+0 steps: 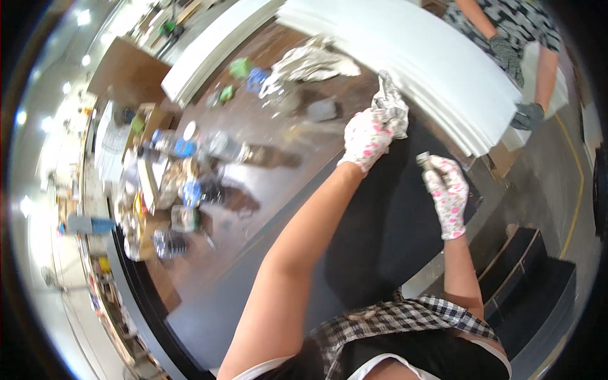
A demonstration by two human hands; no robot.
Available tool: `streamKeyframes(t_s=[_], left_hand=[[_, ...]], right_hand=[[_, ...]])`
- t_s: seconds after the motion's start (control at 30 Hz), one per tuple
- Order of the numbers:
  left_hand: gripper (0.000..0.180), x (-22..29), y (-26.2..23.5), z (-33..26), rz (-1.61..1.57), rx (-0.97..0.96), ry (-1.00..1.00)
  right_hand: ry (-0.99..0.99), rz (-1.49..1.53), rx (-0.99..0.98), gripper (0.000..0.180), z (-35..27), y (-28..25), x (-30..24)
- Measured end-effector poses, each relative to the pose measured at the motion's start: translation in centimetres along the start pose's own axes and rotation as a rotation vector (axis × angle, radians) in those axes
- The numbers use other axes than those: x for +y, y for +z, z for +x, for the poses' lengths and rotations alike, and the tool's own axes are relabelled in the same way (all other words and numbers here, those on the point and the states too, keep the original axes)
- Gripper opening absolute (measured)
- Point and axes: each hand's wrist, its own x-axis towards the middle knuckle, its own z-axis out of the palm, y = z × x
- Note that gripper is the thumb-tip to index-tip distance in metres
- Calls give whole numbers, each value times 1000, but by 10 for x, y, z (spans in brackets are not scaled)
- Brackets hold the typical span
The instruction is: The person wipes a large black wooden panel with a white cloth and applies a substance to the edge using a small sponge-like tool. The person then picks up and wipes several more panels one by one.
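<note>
1. We had our gloved left hand (pixel 367 138) on the dark panel (pixel 364 234) near its far edge, its fingers bunched around a crumpled pale rag (pixel 392 107).
2. Our right hand (pixel 448 190), in a matching flowered glove, hung over the panel's right part, its fingers curled on a small greyish object (pixel 424 160) too blurred to identify.
3. The panel lay over the brown, stained worktop (pixel 297 168), whose left part bore clear bottles (pixel 225 147) and other clutter; a loose white cloth (pixel 310 65) lay farther back.
4. Beyond the rag we saw a stack of white boards (pixel 424 57), with a co-worker's gloved hand (pixel 528 116) at its right end.
5. Around us, a yellow line (pixel 576 218) crossed the grey floor (pixel 551 190) on the right, and bright lamps (pixel 83 17) shone at upper left.
</note>
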Motion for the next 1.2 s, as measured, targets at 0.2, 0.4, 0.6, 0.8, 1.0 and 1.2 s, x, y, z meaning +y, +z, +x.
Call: streamKeyframes(t_s=[0.2,0.4,0.6,0.8,1.0,1.2], left_hand=[[18,-73,-61,-125,179,73,-135],[17,-162,-181,-357,294,303,-288],[21,-319,-266,-619,154,725,-675],[24,-417,-365,-798,380,968,-877],[22,-459,-425,-842,472,1058,-1008],[21,-385,-348,-721,91,992,-716]], right_hand=[[-38,-53,-1,28,4,-16,40],[-102,-191,152,29,-4,-8,45],[-150,-174,-9,28,-54,97,11],[-111,-82,-165,30,-112,170,-36],[-101,-101,-128,29,-133,144,-38],[-125,-175,12,27,-159,116,-77]])
